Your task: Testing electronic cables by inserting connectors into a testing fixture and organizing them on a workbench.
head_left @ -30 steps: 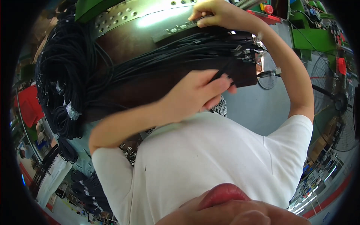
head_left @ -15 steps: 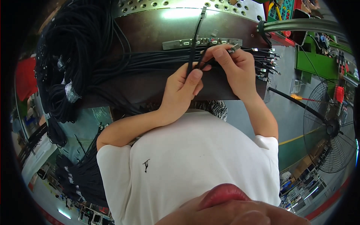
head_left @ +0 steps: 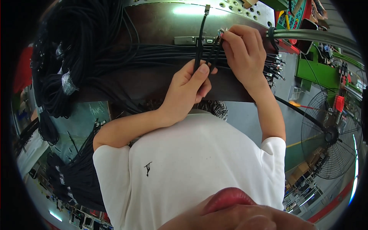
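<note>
My left hand [head_left: 188, 85] is closed around several black cables [head_left: 199, 46] that stand up out of its fist above the table. The longest of these ends in a small metal connector [head_left: 207, 10]. Thumb and fingers of my right hand [head_left: 246, 53] pinch together at the tip of a shorter cable, where a small connector end [head_left: 221, 33] shows, partly hidden by the fingertips. Behind the held cables lies a grey strip fixture [head_left: 185, 40] with slots. A row of black cables [head_left: 161, 57] runs across the table under both hands.
A big heap of coiled black cables [head_left: 76, 38] fills the table's left side. Cable ends with metal plugs [head_left: 278, 66] reach past the right edge. A perforated metal plate [head_left: 245, 11] lies at the back, and a black fan [head_left: 330, 135] stands at right.
My right hand has moved away from my left hand, up and forward to the cable tips. The metal connector seen at its fingers earlier no longer shows there. My left hand keeps its hold.
</note>
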`<state>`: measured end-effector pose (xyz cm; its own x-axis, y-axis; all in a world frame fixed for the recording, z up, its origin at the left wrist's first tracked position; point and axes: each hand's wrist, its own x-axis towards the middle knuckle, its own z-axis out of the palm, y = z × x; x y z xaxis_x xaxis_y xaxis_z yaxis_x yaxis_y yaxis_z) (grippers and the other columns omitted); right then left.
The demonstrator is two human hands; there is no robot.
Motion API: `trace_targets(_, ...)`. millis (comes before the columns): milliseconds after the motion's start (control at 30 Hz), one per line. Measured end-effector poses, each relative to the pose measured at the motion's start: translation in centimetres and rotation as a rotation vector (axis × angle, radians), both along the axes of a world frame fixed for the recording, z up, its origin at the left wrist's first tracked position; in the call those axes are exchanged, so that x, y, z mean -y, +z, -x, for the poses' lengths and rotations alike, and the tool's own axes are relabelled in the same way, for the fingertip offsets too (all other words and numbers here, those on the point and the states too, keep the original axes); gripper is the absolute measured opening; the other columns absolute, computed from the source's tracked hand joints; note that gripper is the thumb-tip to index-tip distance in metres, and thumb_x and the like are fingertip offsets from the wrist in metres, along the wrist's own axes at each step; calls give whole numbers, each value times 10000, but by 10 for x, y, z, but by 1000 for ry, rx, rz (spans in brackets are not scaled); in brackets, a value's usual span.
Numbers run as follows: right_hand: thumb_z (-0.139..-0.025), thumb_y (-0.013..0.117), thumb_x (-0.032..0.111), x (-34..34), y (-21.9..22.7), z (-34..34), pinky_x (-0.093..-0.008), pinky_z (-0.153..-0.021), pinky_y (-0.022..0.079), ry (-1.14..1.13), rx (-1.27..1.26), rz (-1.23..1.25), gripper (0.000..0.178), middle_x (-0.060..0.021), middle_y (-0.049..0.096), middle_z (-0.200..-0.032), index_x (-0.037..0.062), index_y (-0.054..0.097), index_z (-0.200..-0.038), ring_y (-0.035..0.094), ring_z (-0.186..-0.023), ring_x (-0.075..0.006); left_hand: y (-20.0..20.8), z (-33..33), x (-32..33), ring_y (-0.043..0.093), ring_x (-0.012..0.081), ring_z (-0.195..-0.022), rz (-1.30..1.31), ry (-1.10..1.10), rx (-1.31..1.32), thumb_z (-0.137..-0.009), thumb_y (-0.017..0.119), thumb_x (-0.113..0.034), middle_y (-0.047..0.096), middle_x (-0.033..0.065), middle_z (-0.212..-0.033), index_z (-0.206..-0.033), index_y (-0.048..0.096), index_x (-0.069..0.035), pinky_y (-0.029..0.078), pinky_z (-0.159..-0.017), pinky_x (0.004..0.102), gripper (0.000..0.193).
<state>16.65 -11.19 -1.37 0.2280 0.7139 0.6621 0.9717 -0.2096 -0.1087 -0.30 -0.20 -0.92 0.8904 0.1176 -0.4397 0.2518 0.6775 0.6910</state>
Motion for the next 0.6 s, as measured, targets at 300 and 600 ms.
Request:
trace_targets(300,-715,652,-38,-9,-12,5,-327,-743,550,226,-157,133,255,-61,624,-1006,45,624,-955,637,-912,-246,7,14,-14,587,128,-642,90,-22,-44,-1048,475,-273,636,88,-820,-1066,610,-2,497,-597,251,304)
trace_targets(600,-706,661,58,-20,0,14,-265,-716,539,199,54,250,154,-46,608,-932,35,633,-856,620,-872,-182,4,14,-16,566,87,-626,139,-6,-33,-1053,474,-299,637,61,-807,-1069,618,-11,480,-597,223,323)
